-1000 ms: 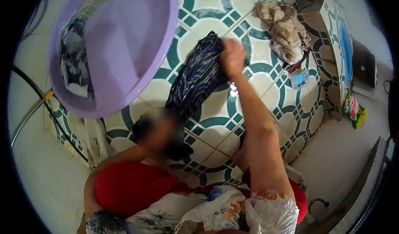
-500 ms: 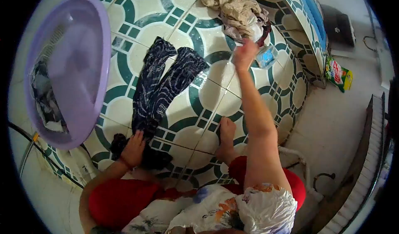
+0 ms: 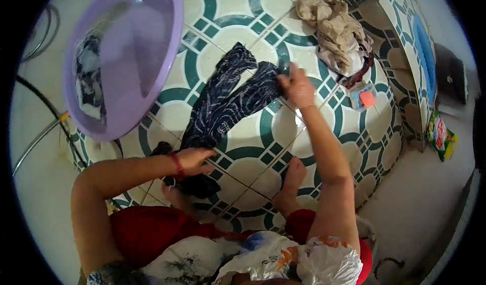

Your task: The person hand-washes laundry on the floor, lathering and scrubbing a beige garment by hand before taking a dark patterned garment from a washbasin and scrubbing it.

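Dark trousers (image 3: 225, 100) with a pale swirling pattern lie on the wet tiled floor, legs pointing away from me and the dark upper part bunched near my feet. My left hand (image 3: 195, 162), with a red band at the wrist, is over the upper part, fingers stretched out to the right. My right hand (image 3: 298, 87) is at the end of the right-hand trouser leg, fingers curled and slightly blurred. What it holds, if anything, I cannot make out. A clear soap box (image 3: 358, 96) with an orange-pink piece in it is to its right.
At the upper left stands a purple basin (image 3: 129, 115) with wet black-and-white cloth inside. Beige and white clothes (image 3: 334, 29) lie heaped at the upper right beside a tiled ledge (image 3: 405, 57). A green-and-yellow packet (image 3: 441, 135) lies right of it. Hoses (image 3: 43, 100) run along the left.
My right hand has come from beside the soap box and clothes heap to the trouser leg. My left hand has shifted right across the trousers. An orange-pink piece now shows in the box.
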Available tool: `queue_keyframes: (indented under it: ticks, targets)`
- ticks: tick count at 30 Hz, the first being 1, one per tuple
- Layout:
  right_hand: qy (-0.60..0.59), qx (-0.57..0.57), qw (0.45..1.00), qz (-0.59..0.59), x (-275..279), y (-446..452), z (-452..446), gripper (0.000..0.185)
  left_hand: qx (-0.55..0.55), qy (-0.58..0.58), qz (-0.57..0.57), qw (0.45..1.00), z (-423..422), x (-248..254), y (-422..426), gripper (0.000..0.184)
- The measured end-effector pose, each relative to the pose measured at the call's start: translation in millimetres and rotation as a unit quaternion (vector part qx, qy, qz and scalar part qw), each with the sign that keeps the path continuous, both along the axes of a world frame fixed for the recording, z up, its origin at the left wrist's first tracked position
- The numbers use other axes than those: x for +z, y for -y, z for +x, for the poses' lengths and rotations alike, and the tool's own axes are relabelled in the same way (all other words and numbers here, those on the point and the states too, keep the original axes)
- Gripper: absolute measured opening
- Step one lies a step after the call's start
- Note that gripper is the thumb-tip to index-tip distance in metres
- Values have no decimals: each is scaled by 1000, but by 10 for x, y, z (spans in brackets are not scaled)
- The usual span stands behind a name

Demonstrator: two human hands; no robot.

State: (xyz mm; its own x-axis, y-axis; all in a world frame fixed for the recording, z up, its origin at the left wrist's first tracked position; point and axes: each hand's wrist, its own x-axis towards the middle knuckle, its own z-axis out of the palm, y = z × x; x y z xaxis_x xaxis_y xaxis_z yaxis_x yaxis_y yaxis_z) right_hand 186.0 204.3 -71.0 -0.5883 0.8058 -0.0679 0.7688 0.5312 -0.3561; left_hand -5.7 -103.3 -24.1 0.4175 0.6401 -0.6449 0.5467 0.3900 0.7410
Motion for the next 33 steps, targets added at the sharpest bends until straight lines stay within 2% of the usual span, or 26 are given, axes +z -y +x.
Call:
queue_keyframes:
  ticks: [2,3,4,5,6,7,8,9,10,12,14,16,17,19,20,21,22,23,24,26,27,28,29,30,32,33]
  targets:
    - [-27,54,998,27,-113,318,-366,39,122,87,-70,986,130,-37,-299,51]
    - [-40,66,996,-47,-260,386,-490,38,154,112,-69,979,168,-158,-430,53]
    - [-50,78,988,-122,-379,421,-601,37,201,93,-147,964,173,-9,-678,55]
    - [-65,167,972,-154,-346,386,-717,33,303,157,-215,915,181,-42,-797,57]
    - [-70,171,971,-153,-305,331,-828,33,368,212,-253,869,168,-99,-914,62]
    - [-103,113,982,-111,-239,278,-925,31,415,252,-271,831,162,-138,-1010,67]
    - [-133,55,987,-70,-174,256,-970,29,477,340,-275,762,159,-283,-1039,74]
    - [-88,44,995,-1,30,282,-1048,26,541,366,-259,712,173,-277,-1080,76]
    - [-85,49,995,0,-44,354,-1092,26,601,390,-240,655,181,-264,-1116,78]
    - [-93,154,983,24,-275,543,-1209,26,662,464,-247,534,122,-429,-1099,83]
    - [-116,151,967,-168,-268,843,-1315,23,660,565,-196,454,180,-397,-1013,73]
    - [-159,178,947,-216,33,1341,-1315,23,642,697,-22,318,243,-819,-953,61]
    - [-187,194,944,-192,241,1633,-1250,21,646,693,-18,319,157,-1018,-922,61]
    - [-230,235,931,-158,292,1920,-1137,21,409,813,-49,412,-134,-1288,-890,39]
    - [-260,244,923,-148,285,1956,-1100,22,346,832,-58,429,-145,-1349,-844,34]
    - [-193,198,951,-138,318,1876,-1172,22,283,846,-64,447,-154,-1312,-817,29]
    - [-125,149,972,-129,314,1716,-1307,23,523,727,-43,443,-7,-1002,-910,25]
    - [-92,69,982,-148,18,1511,-1424,24,725,555,-20,407,126,-834,-985,21]
    - [-93,68,982,-150,35,1513,-1411,24,793,453,-73,400,135,-863,-1075,20]
    - [-192,37,970,-143,149,1454,-1398,26,785,414,-9,460,49,-1138,-954,20]
    - [-189,41,971,-140,191,1540,-1378,26,500,683,142,514,-51,-1856,-765,17]
    - [-264,73,955,-117,250,1743,-1337,29,670,550,100,488,-53,-987,-784,17]
    - [-338,106,931,-93,281,1851,-1308,33,671,551,101,486,-16,-1014,-832,17]
    - [-339,110,930,-94,236,1657,-1353,33,721,522,46,454,21,-1056,-954,17]
    - [-150,-25,981,-123,88,1162,-1451,30,803,443,-76,391,100,-1160,-1075,18]
    - [-183,-15,974,-132,108,1186,-1412,32,790,429,-69,433,124,-598,-1110,19]
